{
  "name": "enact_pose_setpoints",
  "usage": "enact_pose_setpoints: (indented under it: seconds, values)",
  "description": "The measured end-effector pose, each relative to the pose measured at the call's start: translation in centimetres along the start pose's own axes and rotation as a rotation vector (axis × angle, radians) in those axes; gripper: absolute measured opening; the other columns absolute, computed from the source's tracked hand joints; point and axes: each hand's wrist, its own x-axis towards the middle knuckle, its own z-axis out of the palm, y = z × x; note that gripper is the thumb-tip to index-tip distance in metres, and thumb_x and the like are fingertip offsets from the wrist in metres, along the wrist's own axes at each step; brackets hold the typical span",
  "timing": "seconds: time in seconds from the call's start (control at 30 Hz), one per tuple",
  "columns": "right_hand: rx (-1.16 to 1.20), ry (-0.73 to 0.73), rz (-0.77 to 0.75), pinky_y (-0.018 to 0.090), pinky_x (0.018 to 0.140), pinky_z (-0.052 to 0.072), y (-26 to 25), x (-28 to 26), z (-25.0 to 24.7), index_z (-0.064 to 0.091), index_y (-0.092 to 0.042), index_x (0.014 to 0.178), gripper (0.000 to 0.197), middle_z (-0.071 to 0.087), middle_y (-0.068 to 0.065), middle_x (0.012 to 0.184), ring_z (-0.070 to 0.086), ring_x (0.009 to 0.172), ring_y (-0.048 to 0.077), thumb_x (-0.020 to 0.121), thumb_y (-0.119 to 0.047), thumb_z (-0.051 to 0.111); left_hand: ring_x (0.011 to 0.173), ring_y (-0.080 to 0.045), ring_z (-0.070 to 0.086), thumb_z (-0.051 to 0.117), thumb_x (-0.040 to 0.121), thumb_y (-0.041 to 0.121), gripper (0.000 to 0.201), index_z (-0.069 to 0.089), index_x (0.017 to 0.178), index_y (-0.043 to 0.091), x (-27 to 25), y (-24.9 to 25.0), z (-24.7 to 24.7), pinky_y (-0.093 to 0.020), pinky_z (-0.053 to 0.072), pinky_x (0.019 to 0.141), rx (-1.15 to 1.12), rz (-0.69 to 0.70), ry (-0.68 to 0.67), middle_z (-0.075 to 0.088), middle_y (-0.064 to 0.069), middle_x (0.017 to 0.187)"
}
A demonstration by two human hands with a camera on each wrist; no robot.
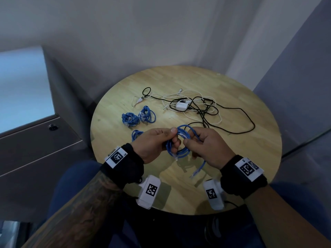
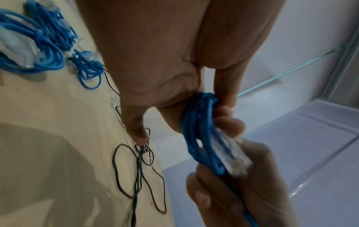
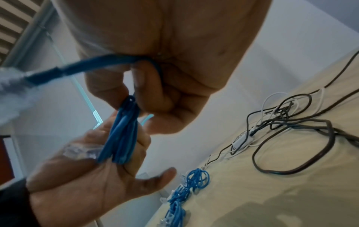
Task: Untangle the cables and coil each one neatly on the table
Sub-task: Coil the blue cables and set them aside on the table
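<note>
From the head view, the left hand (image 1: 157,144) gripped a coiled blue network cable (image 1: 176,144) above the round counter (image 1: 250,158), near its front edge. The right hand (image 1: 206,147) pinched its loose end. In the left wrist view, the fingers (image 2: 227,110) clamped the coil. In the right wrist view, the cable's clear plug (image 3: 81,151) lay against the left palm.

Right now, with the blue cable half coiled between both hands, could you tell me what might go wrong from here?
1. The free end of the blue cable dangles below the right hand; it may snag while being wound in.
2. The left hand pinches the loops at one spot only, so the coil could spring open.
3. The black and white tangle lies just beyond the hands; setting the coil down carelessly might catch it or disturb the finished blue coils.
</note>
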Motion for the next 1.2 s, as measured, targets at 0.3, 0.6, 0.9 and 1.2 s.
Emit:
enact_pose_setpoints:
  seconds: [0.3, 0.6, 0.9, 1.2]
  values:
    - [-0.113, -0.006, 0.087, 0.024, 0.065, 0.039, 1.9, 0.9, -1.0, 0.063, -0.017, 0.092, 0.019, 0.057, -0.01, 0.072, 0.049, 0.068, 0.011, 0.098, -0.007, 0.048, 0.047, -0.006, 0.023, 0.047, 0.101, 0.027, 0.036, 0.043, 0.068, 0.013, 1.4, -1.2, 0.0, -0.015, 0.025, 0.042, -0.199, 0.084, 0.423, 0.03, 0.004, 0.059]
    - [0.137, 0.229, 0.078, 0.021, 0.06, 0.049, 2.4, 1.6, -1.0, 0.063, -0.016, 0.096, 0.026, 0.073, 0.001, 0.087, 0.065, 0.071, 0.011, 0.101, 0.002, 0.045, 0.047, -0.005, 0.026, 0.048, 0.1, 0.029, 0.036, 0.044, 0.069, 0.01, 1.4, -1.9, 0.3, -0.013, 0.027, 0.041, -0.252, 0.023, 0.329, 0.026, 0.003, 0.061]
    - [0.497, 0.249, 0.167, 0.024, 0.061, 0.056, 2.6, 2.1, 0.8, 0.059, -0.008, 0.1, 0.018, 0.072, 0.003, 0.079, 0.065, 0.064, 0.013, 0.102, 0.001, 0.043, 0.041, -0.002, 0.027, 0.044, 0.097, 0.043, 0.038, 0.044, 0.07, 0.016, 1.2, -2.3, 0.0, -0.022, 0.029, 0.062, -0.42, -0.134, 0.053, 0.029, 0.008, 0.056]
    - [0.275, 0.103, 0.217, 0.031, 0.076, 0.057, 3.3, 1.0, 4.1, 0.045, -0.029, 0.13, 0.053, 0.07, 0.005, 0.11, 0.071, 0.095, 0.017, 0.087, -0.039, 0.074, 0.047, -0.012, 0.031, 0.043, 0.101, 0.042, 0.044, 0.043, 0.066, 0.015, 1.9, -4.1, 0.2, -0.025, 0.028, 0.052, -0.203, -0.03, 0.365, 0.033, 0.004, 0.05]
